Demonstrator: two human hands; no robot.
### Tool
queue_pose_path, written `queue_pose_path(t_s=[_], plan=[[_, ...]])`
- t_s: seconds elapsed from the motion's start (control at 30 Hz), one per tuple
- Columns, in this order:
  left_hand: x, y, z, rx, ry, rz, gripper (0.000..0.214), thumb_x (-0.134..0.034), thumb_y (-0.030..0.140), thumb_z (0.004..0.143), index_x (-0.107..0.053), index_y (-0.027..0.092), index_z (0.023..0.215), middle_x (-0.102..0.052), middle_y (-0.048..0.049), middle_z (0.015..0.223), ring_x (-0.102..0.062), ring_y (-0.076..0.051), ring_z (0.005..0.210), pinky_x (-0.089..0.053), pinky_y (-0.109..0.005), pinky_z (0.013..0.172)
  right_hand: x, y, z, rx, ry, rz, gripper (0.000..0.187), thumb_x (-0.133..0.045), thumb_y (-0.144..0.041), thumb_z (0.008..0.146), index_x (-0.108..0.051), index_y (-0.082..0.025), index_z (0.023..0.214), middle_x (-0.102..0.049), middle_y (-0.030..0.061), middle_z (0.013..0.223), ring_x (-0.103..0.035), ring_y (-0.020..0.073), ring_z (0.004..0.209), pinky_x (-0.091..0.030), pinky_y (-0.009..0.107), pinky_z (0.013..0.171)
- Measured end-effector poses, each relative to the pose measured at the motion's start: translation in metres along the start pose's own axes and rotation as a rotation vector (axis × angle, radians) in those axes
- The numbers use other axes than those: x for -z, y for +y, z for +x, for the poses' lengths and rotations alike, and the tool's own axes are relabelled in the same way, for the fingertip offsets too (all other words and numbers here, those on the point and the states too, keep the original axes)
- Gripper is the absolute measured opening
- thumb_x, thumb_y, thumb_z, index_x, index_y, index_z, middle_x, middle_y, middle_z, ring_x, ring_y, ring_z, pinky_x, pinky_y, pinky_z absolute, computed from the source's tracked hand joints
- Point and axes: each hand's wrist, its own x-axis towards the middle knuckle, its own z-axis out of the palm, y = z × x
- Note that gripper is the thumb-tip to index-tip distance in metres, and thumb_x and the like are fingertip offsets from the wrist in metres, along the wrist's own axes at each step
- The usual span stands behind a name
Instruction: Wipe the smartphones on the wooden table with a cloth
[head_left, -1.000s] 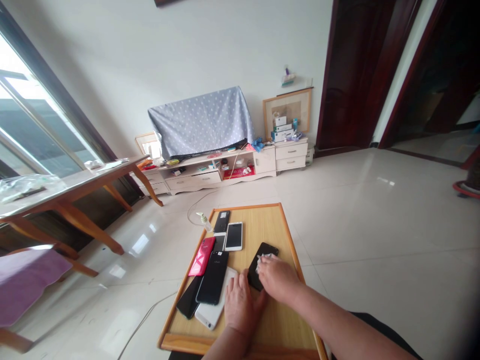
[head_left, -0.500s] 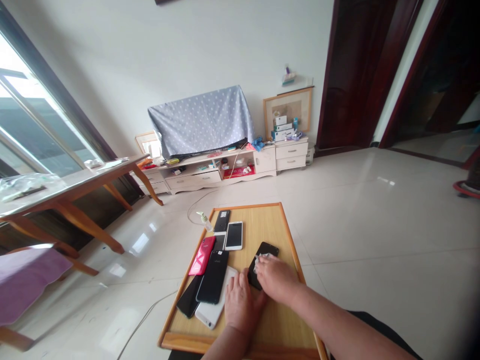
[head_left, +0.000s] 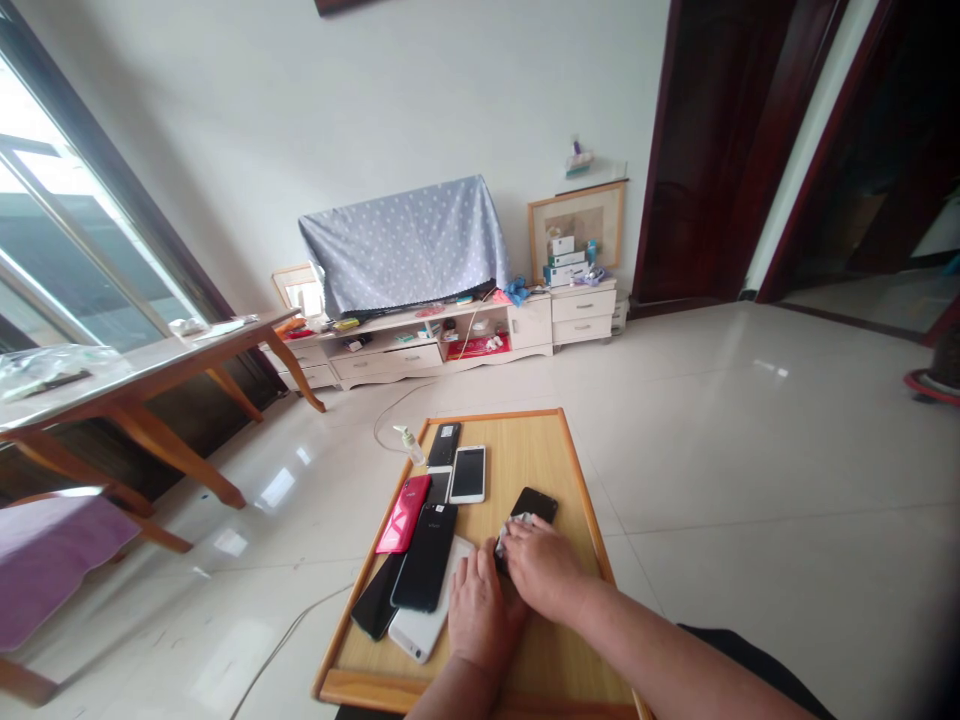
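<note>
A black phone (head_left: 534,503) lies on the low wooden table (head_left: 525,450). My right hand (head_left: 541,568) is closed on a small white wipe (head_left: 511,528) and presses it onto the phone's near half. My left hand (head_left: 478,612) lies flat beside it, fingers stretched out, holding down the phone's near end. To the left lie a white phone (head_left: 424,620), a black phone (head_left: 424,554), a red phone (head_left: 404,513), and another white phone (head_left: 468,472).
A small spray bottle (head_left: 409,444) stands at the table's far left corner beside a black phone (head_left: 444,443). A cable (head_left: 292,630) runs over the tiled floor. A long wooden table (head_left: 142,375) stands left, a TV cabinet (head_left: 450,340) at the far wall.
My right hand with the wipe has slid left and nearer across the black phone. The left hand has stayed put.
</note>
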Motion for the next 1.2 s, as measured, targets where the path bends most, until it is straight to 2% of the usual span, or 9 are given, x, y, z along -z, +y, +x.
queue_pose_path(t_s=[0.17,0.27,0.4,0.47,0.63,0.77,0.9,1.1,1.2], plan=[[0.002,0.003,-0.002,0.031,0.035,-0.013,0.068,-0.059,0.048,0.083,-0.048,0.015,0.141,-0.060,-0.0144,0.136,-0.052,-0.032,0.126,-0.036,-0.043,0.110,0.014,0.029,0.017,-0.249,0.017,-0.067,0.048,-0.031,-0.028,0.101,-0.061,-0.012,0.135,-0.053,0.0148,0.147,-0.041,0.0257,0.141,-0.019,0.043,0.121],[-0.001,0.000,-0.001,0.028,0.018,-0.020,0.068,-0.060,0.046,0.082,-0.047,0.014,0.141,-0.058,-0.0148,0.139,-0.050,-0.033,0.128,-0.034,-0.045,0.112,0.006,0.012,0.008,-0.151,-0.008,-0.045,0.049,-0.031,-0.029,0.101,-0.060,-0.013,0.137,-0.053,0.0146,0.147,-0.038,0.0265,0.143,-0.016,0.044,0.122],[-0.004,-0.004,0.000,-0.014,0.023,-0.031,0.056,-0.053,0.030,0.086,-0.048,0.014,0.140,-0.060,-0.0140,0.136,-0.054,-0.029,0.125,-0.032,-0.043,0.114,-0.002,-0.009,-0.007,0.025,-0.036,0.010,0.047,-0.033,-0.029,0.101,-0.057,-0.018,0.140,-0.055,0.0102,0.146,-0.034,0.0257,0.146,-0.009,0.047,0.123],[-0.003,-0.004,0.000,-0.023,0.045,-0.033,0.057,-0.055,0.035,0.087,-0.048,0.015,0.140,-0.061,-0.0136,0.134,-0.055,-0.029,0.123,-0.034,-0.044,0.112,0.003,0.000,-0.006,-0.006,-0.030,0.000,0.046,-0.034,-0.030,0.101,-0.059,-0.020,0.138,-0.056,0.0080,0.145,-0.030,0.0277,0.148,-0.006,0.051,0.123],[0.001,0.002,-0.001,0.012,0.054,-0.015,0.066,-0.060,0.048,0.082,-0.049,0.014,0.138,-0.061,-0.0140,0.133,-0.053,-0.032,0.124,-0.038,-0.044,0.109,0.020,0.036,0.007,-0.271,0.003,-0.079,0.047,-0.036,-0.031,0.099,-0.060,-0.018,0.137,-0.054,0.0097,0.147,-0.022,0.0344,0.150,-0.007,0.059,0.120],[-0.001,-0.001,-0.001,0.009,0.043,-0.021,0.067,-0.059,0.048,0.083,-0.048,0.014,0.140,-0.060,-0.0143,0.134,-0.053,-0.032,0.126,-0.037,-0.044,0.110,0.014,0.016,-0.009,-0.134,-0.029,-0.041,0.047,-0.034,-0.032,0.100,-0.061,-0.016,0.136,-0.055,0.0116,0.146,-0.024,0.0322,0.150,-0.007,0.056,0.121],[-0.002,-0.003,0.000,-0.004,0.024,-0.035,0.064,-0.059,0.042,0.082,-0.047,0.017,0.140,-0.061,-0.0134,0.135,-0.054,-0.030,0.125,-0.036,-0.043,0.110,0.011,0.000,-0.028,0.007,-0.075,0.008,0.045,-0.032,-0.032,0.101,-0.063,-0.022,0.132,-0.056,0.0073,0.145,-0.023,0.0296,0.150,-0.002,0.057,0.122],[0.002,0.004,-0.001,0.021,0.047,-0.011,0.066,-0.059,0.049,0.082,-0.049,0.018,0.139,-0.061,-0.0128,0.134,-0.053,-0.030,0.125,-0.036,-0.042,0.110,0.030,0.039,-0.014,-0.267,-0.044,-0.057,0.045,-0.035,-0.031,0.099,-0.060,-0.023,0.136,-0.055,0.0054,0.147,-0.021,0.0335,0.150,-0.005,0.062,0.119],[0.002,0.003,-0.002,0.033,0.037,-0.017,0.067,-0.058,0.050,0.083,-0.048,0.017,0.140,-0.060,-0.0128,0.134,-0.052,-0.030,0.126,-0.035,-0.042,0.111,0.031,0.029,-0.020,-0.229,-0.063,-0.044,0.045,-0.034,-0.031,0.100,-0.063,-0.021,0.132,-0.056,0.0081,0.145,-0.022,0.0333,0.150,-0.004,0.061,0.120]])
